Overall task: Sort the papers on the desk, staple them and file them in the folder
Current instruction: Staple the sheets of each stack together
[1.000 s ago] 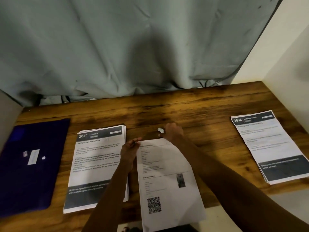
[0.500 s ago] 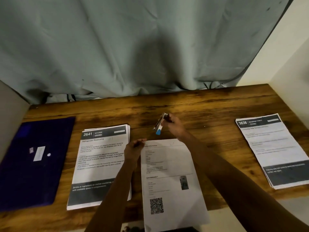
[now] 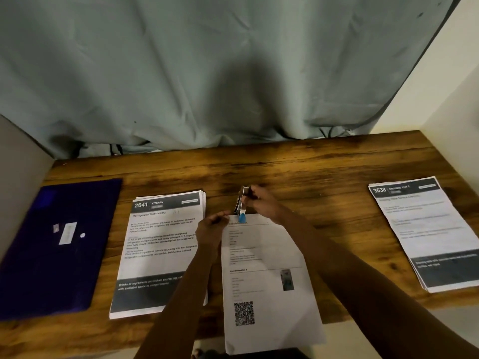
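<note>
A white sheet with a QR code [image 3: 264,286] lies in the middle of the wooden desk [image 3: 324,164], hanging over the front edge. My right hand [image 3: 261,203] grips a small stapler [image 3: 240,206] with a blue tip, held at the sheet's top left corner. My left hand [image 3: 211,229] pinches that same corner from the left. A stack headed 2641 Kitchen [image 3: 160,252] lies left of the sheet. Another stack headed 3638 [image 3: 425,231] lies at the right. A dark blue folder [image 3: 51,250] lies shut at the far left.
A grey-green curtain [image 3: 207,73] hangs behind the desk. A grey panel [image 3: 20,182] closes off the left side and a pale wall [image 3: 456,104] the right. Bare wood shows between the middle sheet and the right stack.
My right hand lifted the stapler off the desk, turned it, and brought it down to the sheet's top left corner. My left hand stayed at that corner.
</note>
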`<act>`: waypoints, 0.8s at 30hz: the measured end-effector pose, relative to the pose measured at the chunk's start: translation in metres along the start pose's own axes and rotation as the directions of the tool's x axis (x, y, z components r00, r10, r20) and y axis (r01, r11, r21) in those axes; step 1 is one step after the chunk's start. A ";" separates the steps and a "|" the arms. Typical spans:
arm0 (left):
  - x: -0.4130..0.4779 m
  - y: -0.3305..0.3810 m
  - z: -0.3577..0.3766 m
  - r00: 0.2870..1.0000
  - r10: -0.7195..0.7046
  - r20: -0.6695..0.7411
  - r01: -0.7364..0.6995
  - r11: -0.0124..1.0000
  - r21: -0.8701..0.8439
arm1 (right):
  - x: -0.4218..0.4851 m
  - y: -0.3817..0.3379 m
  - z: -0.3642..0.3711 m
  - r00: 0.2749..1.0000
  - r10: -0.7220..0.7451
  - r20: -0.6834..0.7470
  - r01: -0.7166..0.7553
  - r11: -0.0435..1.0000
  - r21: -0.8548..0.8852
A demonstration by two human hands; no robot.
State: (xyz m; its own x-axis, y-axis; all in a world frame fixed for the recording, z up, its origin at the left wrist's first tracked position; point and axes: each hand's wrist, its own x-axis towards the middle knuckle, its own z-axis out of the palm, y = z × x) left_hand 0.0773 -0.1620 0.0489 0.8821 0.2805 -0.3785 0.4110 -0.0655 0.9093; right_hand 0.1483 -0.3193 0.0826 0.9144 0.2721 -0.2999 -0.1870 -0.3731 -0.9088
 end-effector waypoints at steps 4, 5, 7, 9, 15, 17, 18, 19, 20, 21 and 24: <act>-0.001 0.000 0.001 1.000 0.009 0.006 -0.009 1.000 0.003 | -0.002 -0.003 0.005 0.999 -0.017 0.029 0.017 1.000 -0.004; -0.001 0.000 0.001 1.000 0.005 0.005 -0.005 1.000 0.001 | -0.002 -0.003 0.007 0.999 -0.018 0.032 0.019 1.000 -0.008; -0.001 0.002 0.002 1.000 -0.002 0.004 0.002 1.000 -0.002 | -0.002 -0.002 0.008 1.000 -0.016 0.027 0.016 1.000 -0.010; -0.001 0.003 0.002 1.000 -0.011 0.005 0.011 1.000 -0.003 | 0.000 -0.001 0.009 1.000 -0.007 0.016 0.007 1.000 -0.011; -0.001 0.007 0.000 0.999 -0.011 0.035 0.012 0.999 -0.040 | 0.000 0.001 0.013 1.000 0.017 0.012 -0.017 1.000 -0.007; -0.001 0.007 0.000 0.998 0.032 0.050 -0.031 0.999 -0.020 | 0.000 0.001 0.013 1.000 0.020 0.009 -0.020 1.000 0.018; -0.001 0.005 -0.001 0.996 0.064 0.065 -0.065 0.998 0.015 | 0.000 0.001 0.013 1.000 0.026 0.001 -0.026 0.999 0.023; -0.001 0.004 -0.001 0.992 0.091 0.090 -0.098 0.993 0.071 | 0.000 0.001 0.013 0.999 0.033 -0.013 -0.032 0.999 0.024; -0.001 0.003 -0.001 0.987 0.104 0.120 -0.122 0.982 0.147 | 0.000 0.002 0.013 0.999 0.041 -0.029 -0.040 0.999 0.025; -0.001 0.002 -0.001 0.985 0.099 0.144 -0.130 0.966 0.223 | 0.002 0.003 0.014 0.998 0.048 -0.041 -0.047 0.998 0.034; -0.002 0.005 0.000 0.979 0.078 0.188 -0.140 0.928 0.344 | 0.002 0.005 0.015 0.996 0.062 -0.059 -0.059 0.997 0.049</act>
State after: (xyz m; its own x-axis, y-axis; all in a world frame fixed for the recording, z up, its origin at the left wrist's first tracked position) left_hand 0.0772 -0.1635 0.0540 0.9390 0.0890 -0.3323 0.3372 -0.4300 0.8375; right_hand 0.1441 -0.3070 0.0732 0.9206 0.1955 -0.3380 -0.2580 -0.3449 -0.9025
